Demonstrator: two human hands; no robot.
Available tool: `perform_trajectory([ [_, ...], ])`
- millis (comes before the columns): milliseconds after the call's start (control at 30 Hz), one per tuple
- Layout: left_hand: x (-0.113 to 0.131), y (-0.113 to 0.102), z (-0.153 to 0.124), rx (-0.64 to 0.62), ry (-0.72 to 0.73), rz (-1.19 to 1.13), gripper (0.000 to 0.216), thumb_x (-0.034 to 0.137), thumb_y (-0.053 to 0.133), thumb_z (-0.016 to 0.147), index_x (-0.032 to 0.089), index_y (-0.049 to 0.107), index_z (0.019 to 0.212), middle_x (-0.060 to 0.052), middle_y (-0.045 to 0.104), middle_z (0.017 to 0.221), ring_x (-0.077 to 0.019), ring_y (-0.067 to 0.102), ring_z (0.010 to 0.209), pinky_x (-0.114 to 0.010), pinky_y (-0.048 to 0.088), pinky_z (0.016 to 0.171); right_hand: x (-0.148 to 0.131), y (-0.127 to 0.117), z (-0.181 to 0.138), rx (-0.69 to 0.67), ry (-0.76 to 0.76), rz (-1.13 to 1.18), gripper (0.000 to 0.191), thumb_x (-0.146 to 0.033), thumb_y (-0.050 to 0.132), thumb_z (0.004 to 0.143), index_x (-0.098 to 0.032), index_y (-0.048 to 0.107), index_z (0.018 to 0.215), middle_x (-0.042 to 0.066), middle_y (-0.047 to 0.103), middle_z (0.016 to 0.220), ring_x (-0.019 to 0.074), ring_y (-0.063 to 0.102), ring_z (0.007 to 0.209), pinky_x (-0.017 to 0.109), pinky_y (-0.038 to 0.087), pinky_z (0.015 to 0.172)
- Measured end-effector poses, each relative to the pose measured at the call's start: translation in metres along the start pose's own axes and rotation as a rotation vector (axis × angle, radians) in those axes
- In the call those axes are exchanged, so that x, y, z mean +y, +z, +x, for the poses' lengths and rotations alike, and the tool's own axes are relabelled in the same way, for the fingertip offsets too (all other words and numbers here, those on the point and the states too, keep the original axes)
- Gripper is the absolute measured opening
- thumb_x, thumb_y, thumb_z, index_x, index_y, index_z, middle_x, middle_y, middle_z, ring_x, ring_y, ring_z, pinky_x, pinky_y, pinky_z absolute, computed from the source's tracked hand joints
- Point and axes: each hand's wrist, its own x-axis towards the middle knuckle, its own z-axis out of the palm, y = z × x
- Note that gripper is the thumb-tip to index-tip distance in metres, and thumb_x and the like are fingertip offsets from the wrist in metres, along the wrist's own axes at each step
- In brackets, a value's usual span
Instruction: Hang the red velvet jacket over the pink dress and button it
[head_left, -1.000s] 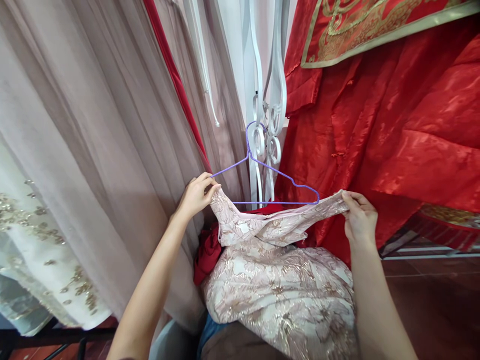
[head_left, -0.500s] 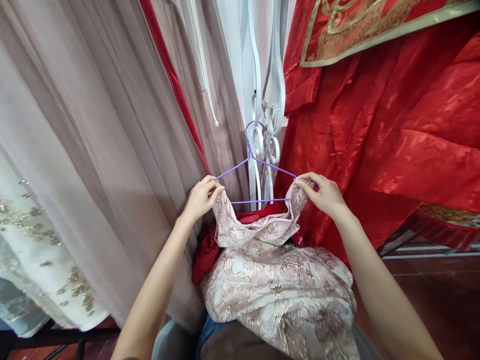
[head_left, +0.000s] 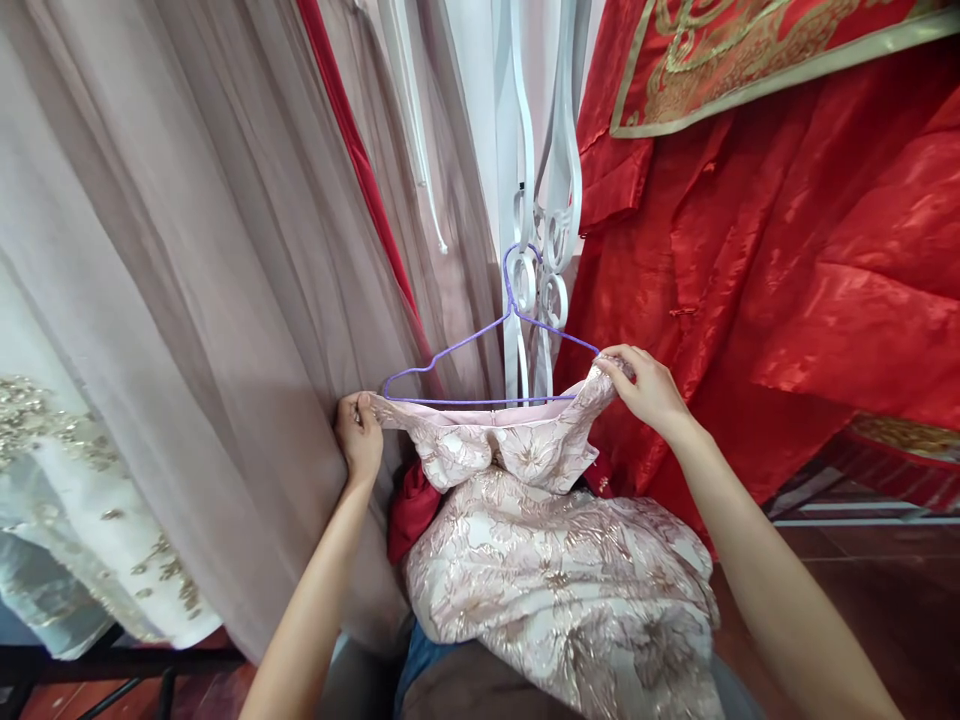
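Observation:
A pale pink brocade dress with a floral metallic pattern drapes down toward my lap. My left hand pinches its left shoulder strap, pulled out sideways below the end of a purple hanger. With the thumb and fingers of my right hand I grip the right strap at the hanger's other end, which the fabric hides. The hanger hooks onto a white scrolled metal stand. Its left end is bare, and its lower bar runs just above the dress's neckline.
Greyish-pink sheer fabric hangs at the left, beside a white gown with gold beading. Red satin garments fill the right side. Dark red cloth lies behind the dress. Reddish floor tiles show at the lower right.
My left hand has moved left and down, drawing the left strap off the hanger's end, so that end now shows. My right hand keeps its hold on the right strap.

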Motion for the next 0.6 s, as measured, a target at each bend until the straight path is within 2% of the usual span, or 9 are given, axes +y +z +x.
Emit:
perform_trajectory([
  [133,0.002,0.003,0.005,0.001,-0.007,-0.011,0.020,0.033,0.046,0.088,0.018,0.056,0.079,-0.003,0.062,0.073,-0.0149,0.059,0.070,-0.026,0.047,0.068,-0.002,-0.002,0.001,-0.004,0.008,0.011,0.018,-0.036,0.049,0.088,-0.023,0.062,0.089,0.007,0.068,0.089,0.0245,0.062,0.085,0.037,0.046,0.081],
  [233,0.021,0.005,0.017,-0.075,0.046,-0.051,0.024,0.035,0.048,0.087,0.016,0.061,0.082,-0.005,0.067,0.078,-0.0153,0.062,0.074,-0.026,0.048,0.070,-0.006,-0.003,0.000,-0.006,0.018,0.036,0.017,-0.036,0.052,0.087,-0.024,0.063,0.088,0.006,0.069,0.090,0.0242,0.062,0.086,0.037,0.047,0.082],
  [333,0.053,0.011,0.038,-0.344,0.127,-0.137,0.027,0.039,0.052,0.084,0.015,0.066,0.082,-0.006,0.070,0.080,-0.0161,0.064,0.078,-0.025,0.049,0.072,-0.010,-0.007,0.000,-0.044,0.054,0.112,0.017,-0.037,0.056,0.085,-0.024,0.065,0.089,0.005,0.070,0.091,0.0229,0.064,0.086,0.035,0.048,0.081],
  [400,0.072,0.015,0.057,-0.656,0.149,-0.179,0.031,0.045,0.058,0.080,0.015,0.067,0.079,-0.006,0.070,0.079,-0.0172,0.065,0.077,-0.025,0.049,0.072,-0.008,-0.012,0.000,-0.072,0.105,0.180,0.020,-0.041,0.060,0.082,-0.023,0.067,0.088,0.004,0.071,0.088,0.0222,0.064,0.083,0.034,0.049,0.079],
  [467,0.079,0.018,0.074,-0.989,0.068,-0.226,0.037,0.052,0.065,0.073,0.015,0.069,0.078,-0.006,0.071,0.077,-0.0182,0.065,0.073,-0.026,0.050,0.069,-0.002,-0.018,0.000,-0.101,0.159,0.292,0.026,-0.048,0.064,0.078,-0.023,0.068,0.086,0.003,0.071,0.085,0.0225,0.065,0.083,0.033,0.050,0.078],
  [500,0.077,0.019,0.080,-1.099,-0.008,-0.255,0.041,0.055,0.065,0.073,0.015,0.070,0.080,-0.006,0.071,0.078,-0.0183,0.066,0.072,-0.026,0.051,0.067,0.003,-0.019,0.000,-0.115,0.193,0.372,0.030,-0.052,0.065,0.076,-0.023,0.069,0.084,0.003,0.072,0.084,0.0225,0.065,0.083,0.032,0.050,0.078],
  [533,0.072,0.020,0.083,-1.171,-0.099,-0.290,0.046,0.059,0.061,0.074,0.015,0.070,0.083,-0.007,0.072,0.079,-0.0185,0.066,0.071,-0.027,0.051,0.066,0.009,-0.020,0.000,-0.136,0.242,0.466,0.034,-0.055,0.064,0.075,-0.022,0.069,0.082,0.003,0.072,0.082,0.0221,0.065,0.082,0.032,0.051,0.077],
  [600,0.055,0.024,0.080,-1.213,-0.268,-0.363,0.057,0.067,0.047,0.079,0.016,0.070,0.092,-0.009,0.072,0.081,-0.0194,0.066,0.069,-0.029,0.052,0.063,0.021,-0.014,-0.001,-0.203,0.385,0.681,0.043,-0.063,0.058,0.076,-0.022,0.068,0.078,0.004,0.072,0.076,0.0211,0.067,0.076,0.032,0.053,0.073],
])
